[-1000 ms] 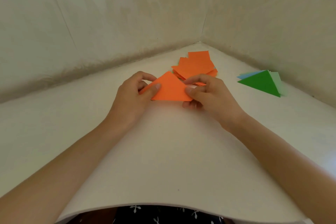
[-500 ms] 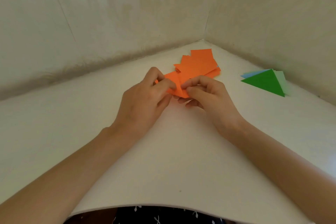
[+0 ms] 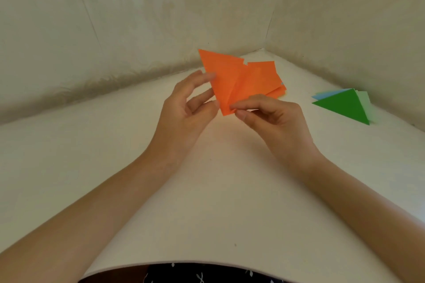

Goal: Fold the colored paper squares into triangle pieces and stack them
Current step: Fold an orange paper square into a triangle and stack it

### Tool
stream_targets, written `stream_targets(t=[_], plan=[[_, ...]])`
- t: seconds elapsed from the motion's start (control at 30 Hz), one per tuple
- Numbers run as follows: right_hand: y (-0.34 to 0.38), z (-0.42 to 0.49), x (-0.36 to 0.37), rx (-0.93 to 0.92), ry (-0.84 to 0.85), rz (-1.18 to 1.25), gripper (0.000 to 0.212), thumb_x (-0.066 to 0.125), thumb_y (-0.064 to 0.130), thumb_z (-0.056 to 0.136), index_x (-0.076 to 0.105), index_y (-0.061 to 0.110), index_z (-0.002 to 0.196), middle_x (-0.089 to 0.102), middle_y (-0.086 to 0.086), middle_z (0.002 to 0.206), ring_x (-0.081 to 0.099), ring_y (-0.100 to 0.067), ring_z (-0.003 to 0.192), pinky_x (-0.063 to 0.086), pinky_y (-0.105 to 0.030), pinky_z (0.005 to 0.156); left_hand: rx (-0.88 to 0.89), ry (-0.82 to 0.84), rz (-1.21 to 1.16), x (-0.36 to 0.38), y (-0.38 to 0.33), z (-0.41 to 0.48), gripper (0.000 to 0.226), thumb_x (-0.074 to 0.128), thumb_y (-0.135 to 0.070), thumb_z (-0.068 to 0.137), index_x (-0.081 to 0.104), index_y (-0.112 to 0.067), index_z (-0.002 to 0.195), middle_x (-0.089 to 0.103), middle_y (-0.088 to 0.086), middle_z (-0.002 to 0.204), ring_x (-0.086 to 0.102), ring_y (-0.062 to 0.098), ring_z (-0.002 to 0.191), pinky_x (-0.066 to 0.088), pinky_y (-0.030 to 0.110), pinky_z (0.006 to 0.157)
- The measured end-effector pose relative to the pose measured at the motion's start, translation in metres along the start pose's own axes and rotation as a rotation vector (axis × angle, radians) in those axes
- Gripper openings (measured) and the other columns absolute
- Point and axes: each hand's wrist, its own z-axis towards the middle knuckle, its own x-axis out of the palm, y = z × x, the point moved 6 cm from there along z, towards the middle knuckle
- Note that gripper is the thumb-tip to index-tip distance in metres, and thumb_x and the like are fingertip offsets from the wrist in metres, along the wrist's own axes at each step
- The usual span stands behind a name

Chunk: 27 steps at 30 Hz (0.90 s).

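- The right hand [image 3: 273, 119] pinches the lower corner of an orange folded paper [image 3: 226, 82] between thumb and forefinger, the other fingers curled under.
- The left hand [image 3: 184, 110] is at the paper's left edge, its fingers [image 3: 202, 78] spread and only loosely bent; the fingertips touch or nearly touch the edge, and I cannot tell whether they grip it.
- The orange folded paper is held up off the white surface [image 3: 218, 190], tilted, with one sharp point toward the upper left and a crease running down to the pinched corner.
- Right behind it lies a pile of orange squares [image 3: 276, 88] on the surface, partly hidden by the held piece; where the held paper ends and the pile begins is hard to tell.
- Well apart to the right, close to the wall [image 3: 345, 30], sits a stack of folded triangles [image 3: 342, 104]: a dark green one on top, with light blue and pale green edges showing from under it.
- Both forearms are bare and reach in from the lower corners.
- At the near edge of the surface a bit of dark patterned cloth [image 3: 207, 274] shows.
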Motion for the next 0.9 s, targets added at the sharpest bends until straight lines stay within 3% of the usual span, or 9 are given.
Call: stream_targets(t=[0.07,0.27,0.47,0.73,0.9], plan=[[-0.0009,0.0004,-0.0040,-0.002,-0.065,0.018,0.023,0.064,0.004,0.087,0.069,0.026,0.089,0.069,0.019,0.086,0.062,-0.002,0.084,0.047,-0.017,0.079,-0.046,0.003,-0.083,0.0026,0.0017,-0.0010,0.039,0.060,0.005,0.088,0.056,-0.022,0.116,0.064,-0.018,0.115,0.061,-0.001,0.108,0.048,0.014,0.082],[-0.0042,0.0012,-0.0044,0.027,-0.092,0.053,0.019,0.065,0.004,0.086,0.069,0.023,0.088,0.071,0.009,0.086,0.063,-0.010,0.083,0.049,-0.028,0.078,-0.084,0.032,-0.004,0.0053,0.0050,-0.0019,0.020,0.056,0.003,0.090,0.063,-0.015,0.097,0.071,-0.005,0.084,0.071,0.011,0.081,0.054,0.020,0.072],[-0.0063,0.0003,0.0001,0.083,-0.087,0.098,0.021,0.066,0.002,0.085,0.063,0.023,0.080,0.069,0.013,0.078,0.062,-0.009,0.079,0.049,-0.027,0.074,-0.053,0.008,0.021,0.0034,0.0018,-0.0031,0.028,0.051,0.009,0.090,0.066,-0.015,0.089,0.070,-0.006,0.078,0.070,0.010,0.077,0.055,0.026,0.079],[-0.0076,-0.0024,0.0015,0.120,-0.107,0.071,0.016,0.066,0.003,0.084,0.063,0.017,0.079,0.070,-0.009,0.087,0.064,-0.028,0.085,0.050,-0.040,0.077,-0.032,0.043,0.038,0.0069,0.0041,-0.0022,0.020,0.066,0.006,0.081,0.065,-0.014,0.084,0.069,-0.009,0.076,0.068,0.006,0.073,0.049,0.015,0.071],[-0.0094,-0.0032,0.0020,0.157,-0.113,0.067,0.013,0.065,0.003,0.086,0.066,0.014,0.079,0.071,-0.008,0.086,0.062,-0.017,0.079,0.049,-0.029,0.076,-0.032,0.062,0.049,0.0079,0.0050,-0.0014,0.021,0.065,0.007,0.081,0.066,-0.013,0.083,0.071,-0.008,0.075,0.068,0.007,0.073,0.049,0.015,0.071]])
